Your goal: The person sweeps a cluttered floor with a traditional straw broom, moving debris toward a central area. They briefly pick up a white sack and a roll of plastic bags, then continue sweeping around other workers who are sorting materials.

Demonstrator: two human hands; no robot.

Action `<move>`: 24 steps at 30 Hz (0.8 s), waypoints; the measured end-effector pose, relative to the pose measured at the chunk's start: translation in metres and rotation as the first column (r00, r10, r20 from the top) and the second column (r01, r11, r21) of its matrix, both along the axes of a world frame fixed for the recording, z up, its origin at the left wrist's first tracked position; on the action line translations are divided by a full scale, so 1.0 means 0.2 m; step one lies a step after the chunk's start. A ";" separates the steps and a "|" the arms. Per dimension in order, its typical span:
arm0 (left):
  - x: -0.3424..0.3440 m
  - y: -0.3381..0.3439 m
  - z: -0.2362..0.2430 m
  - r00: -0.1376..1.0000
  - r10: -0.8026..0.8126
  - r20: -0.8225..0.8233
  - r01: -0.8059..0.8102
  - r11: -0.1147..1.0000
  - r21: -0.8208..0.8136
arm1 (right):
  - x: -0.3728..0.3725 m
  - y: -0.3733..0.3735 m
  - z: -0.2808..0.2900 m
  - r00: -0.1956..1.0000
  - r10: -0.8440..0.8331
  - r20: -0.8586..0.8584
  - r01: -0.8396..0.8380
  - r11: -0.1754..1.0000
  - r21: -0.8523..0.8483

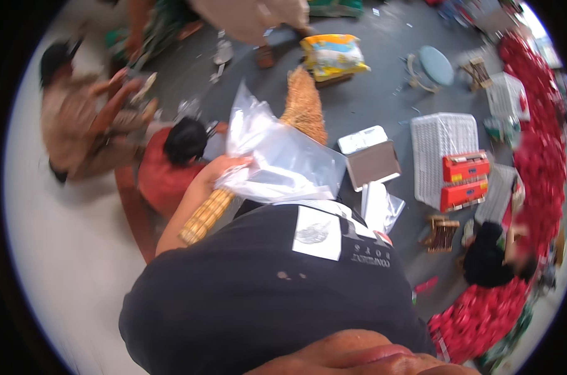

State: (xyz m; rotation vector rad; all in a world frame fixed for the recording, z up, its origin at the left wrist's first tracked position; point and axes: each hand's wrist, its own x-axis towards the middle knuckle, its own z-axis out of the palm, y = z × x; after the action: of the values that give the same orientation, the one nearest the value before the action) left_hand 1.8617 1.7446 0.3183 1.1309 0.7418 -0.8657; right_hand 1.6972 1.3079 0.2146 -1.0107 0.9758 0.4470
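My left hand [229,167] is closed on a crumpled clear plastic bag [296,159] in front of my chest. A broom runs beneath the bag, its bound yellow handle [207,217] coming out below that hand and lying along my forearm. The hand seems to grip this handle together with the plastic. Beyond the bag, the straw-coloured bristles [306,103] fan out away from me. The bag covers the middle of the broom. My right hand does not show.
Two people, one in a red top [164,169], are close at my left. Right of the bag lie a brown-and-white box [372,165], a white crate [428,156] with red boxes [464,181], and a wooden stool [441,233]. Red heaps [539,162] line the far right. A yellow sack [334,55] lies ahead.
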 end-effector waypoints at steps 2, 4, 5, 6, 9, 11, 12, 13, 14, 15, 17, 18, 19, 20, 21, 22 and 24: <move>0.28 0.01 -0.06 1.000 0.003 0.017 -0.002 0.998 -0.062 | 0.17 0.02 0.02 0.997 -0.069 -0.030 0.069 0.997 -0.015; 0.63 -0.02 -0.04 0.999 0.022 -0.031 -0.023 0.999 -0.045 | 0.33 0.03 0.02 0.987 -0.150 -0.052 0.149 0.989 -0.023; 0.81 -0.06 0.01 1.000 0.002 -0.020 -0.004 0.998 -0.065 | 0.36 0.03 -0.01 0.981 -0.190 -0.039 0.189 0.982 -0.024; 0.87 -0.09 0.04 1.000 -0.009 -0.007 0.008 0.997 -0.082 | 0.38 0.04 -0.03 0.972 -0.234 -0.004 0.234 0.972 -0.030; 1.19 -0.17 0.18 0.986 -0.147 0.076 0.153 0.985 -0.081 | 0.38 -0.05 -0.22 0.899 -0.386 0.208 0.384 0.922 0.054; 1.43 -0.27 0.23 0.986 -0.144 0.085 0.152 0.983 -0.099 | 0.60 -0.10 -0.16 0.872 -0.447 0.198 0.441 0.894 0.074; 1.51 -0.32 0.26 0.988 -0.145 0.059 0.151 0.984 -0.098 | 0.75 -0.11 -0.08 0.871 -0.454 0.185 0.451 0.890 0.060; 1.53 -0.30 0.23 0.982 -0.163 0.093 0.168 0.985 -0.048 | 0.81 -0.12 0.00 0.874 -0.416 0.250 0.422 0.906 0.032; 1.60 -0.38 0.25 0.980 -0.103 0.170 0.126 0.983 -0.133 | 0.93 -0.18 0.00 0.876 -0.374 0.304 0.402 0.915 -0.030; 1.70 -0.42 0.20 0.970 -0.149 0.190 0.169 0.981 -0.095 | 1.07 -0.21 0.01 0.847 -0.396 0.354 0.431 0.902 -0.021; 1.97 -0.48 0.00 0.972 -0.151 0.179 0.171 0.980 -0.101 | 1.22 -0.30 0.08 0.818 -0.428 0.383 0.483 0.874 -0.054; 1.96 -0.42 -0.07 0.982 0.013 0.186 0.001 0.997 -0.078 | 1.42 -0.41 0.05 0.835 -0.362 0.414 0.405 0.914 -0.017; 2.02 -0.43 -0.13 0.979 0.071 0.190 -0.056 0.995 -0.084 | 1.55 -0.47 0.06 0.816 -0.356 0.456 0.406 0.914 -0.013; 2.01 -0.41 -0.14 0.988 0.027 0.153 -0.013 0.996 -0.093 | 1.47 -0.42 0.10 0.839 -0.341 0.424 0.398 0.916 -0.049; 2.05 -0.46 -0.09 0.989 0.019 0.145 -0.009 0.997 -0.073 | 1.56 -0.47 0.07 0.861 -0.311 0.402 0.358 0.933 -0.045; 2.08 -0.51 -0.03 0.988 0.028 0.153 -0.021 0.999 -0.048 | 1.71 -0.57 0.01 0.881 -0.259 0.397 0.294 0.955 -0.029; 2.31 -0.71 -0.02 0.989 -0.058 0.138 0.067 0.996 -0.061 | 1.83 -0.73 -0.11 0.862 -0.306 0.405 0.365 0.928 -0.074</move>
State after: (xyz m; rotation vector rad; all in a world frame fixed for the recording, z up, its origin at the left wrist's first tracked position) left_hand 2.3233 1.6024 0.3134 1.1472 0.5641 -0.8500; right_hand 2.0635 1.1617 0.1931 -0.9882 0.8101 -0.1223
